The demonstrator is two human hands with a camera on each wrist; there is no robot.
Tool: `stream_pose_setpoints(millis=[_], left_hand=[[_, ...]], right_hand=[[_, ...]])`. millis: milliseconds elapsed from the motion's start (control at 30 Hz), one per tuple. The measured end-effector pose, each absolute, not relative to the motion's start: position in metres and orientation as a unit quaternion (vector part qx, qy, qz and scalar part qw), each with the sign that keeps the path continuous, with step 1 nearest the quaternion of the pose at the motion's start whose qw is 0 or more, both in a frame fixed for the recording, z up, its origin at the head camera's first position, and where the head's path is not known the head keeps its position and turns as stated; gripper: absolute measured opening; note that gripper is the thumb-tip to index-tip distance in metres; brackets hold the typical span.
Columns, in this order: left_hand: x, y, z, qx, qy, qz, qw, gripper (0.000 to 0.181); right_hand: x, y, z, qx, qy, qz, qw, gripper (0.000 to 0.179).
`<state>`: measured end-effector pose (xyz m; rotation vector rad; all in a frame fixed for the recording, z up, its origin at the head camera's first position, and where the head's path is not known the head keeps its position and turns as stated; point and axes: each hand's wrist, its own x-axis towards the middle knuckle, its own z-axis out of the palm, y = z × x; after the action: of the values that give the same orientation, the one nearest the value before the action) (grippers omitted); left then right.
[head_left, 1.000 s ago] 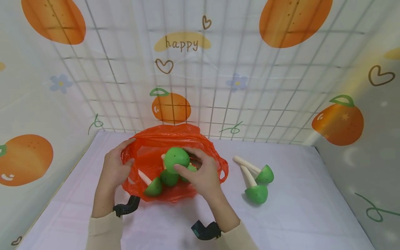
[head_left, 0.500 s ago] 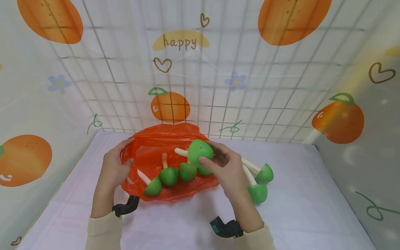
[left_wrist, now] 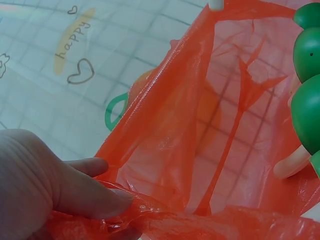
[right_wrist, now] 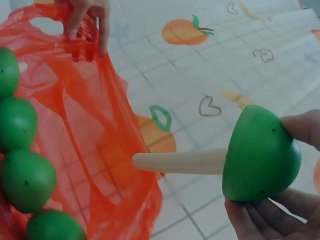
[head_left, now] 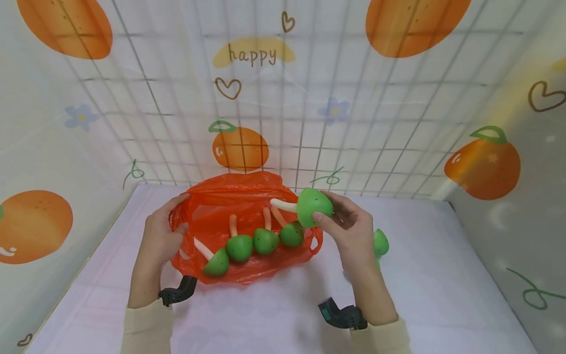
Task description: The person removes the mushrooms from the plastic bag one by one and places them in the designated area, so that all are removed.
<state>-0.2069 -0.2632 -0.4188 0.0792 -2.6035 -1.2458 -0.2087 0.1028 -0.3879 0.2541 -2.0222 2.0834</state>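
A red plastic bag [head_left: 234, 184] lies mouth-up on the table, its left rim held by my left hand [head_left: 163, 235]; the left wrist view shows the thumb and fingers [left_wrist: 82, 192] gripping the crumpled film. Several green-capped toy mushrooms [head_left: 239, 248] lie in a row inside, caps toward me and pale stems pointing away. Above the bag's right side, my right hand [head_left: 355, 233] pinches another toy mushroom [head_left: 314, 208] by its green cap. Its stem points left, back over the bag, as the right wrist view also shows with the held mushroom [right_wrist: 262, 155].
To the right of the bag, a green mushroom cap [head_left: 380, 242] shows past my right hand, which hides most of what lies there. A white cloth [head_left: 265, 314] covers the table. Behind it stands a grid wall [head_left: 376, 123] draped with a printed sheet.
My right hand has moved right with the mushroom, from over the middle of the bag to its right edge. The mushrooms in the bag have come into fuller view. My left hand stays on the rim.
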Motion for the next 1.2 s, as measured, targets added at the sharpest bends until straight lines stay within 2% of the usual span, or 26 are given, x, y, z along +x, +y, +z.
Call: stream_pose_setpoints(millis=[367,667,1200], left_hand=[[-0.206,-0.263,-0.418,0.026,-0.898,-0.421,0.126,0.067],[-0.205,-0.261,-0.416,0.026,-0.897,-0.423,0.124,0.068],[-0.206,-0.261,-0.417,0.025,-0.897,-0.423,0.125,0.067]], right_hand=[[-0.214,0.137,-0.383,0.023,-0.666,0.730,0.155,0.041],[-0.230,0.176,-0.397,-0.033,-0.644,0.739,0.197,0.038],[-0.260,0.227,-0.445,-0.124,-0.602,0.766,0.188,0.042]])
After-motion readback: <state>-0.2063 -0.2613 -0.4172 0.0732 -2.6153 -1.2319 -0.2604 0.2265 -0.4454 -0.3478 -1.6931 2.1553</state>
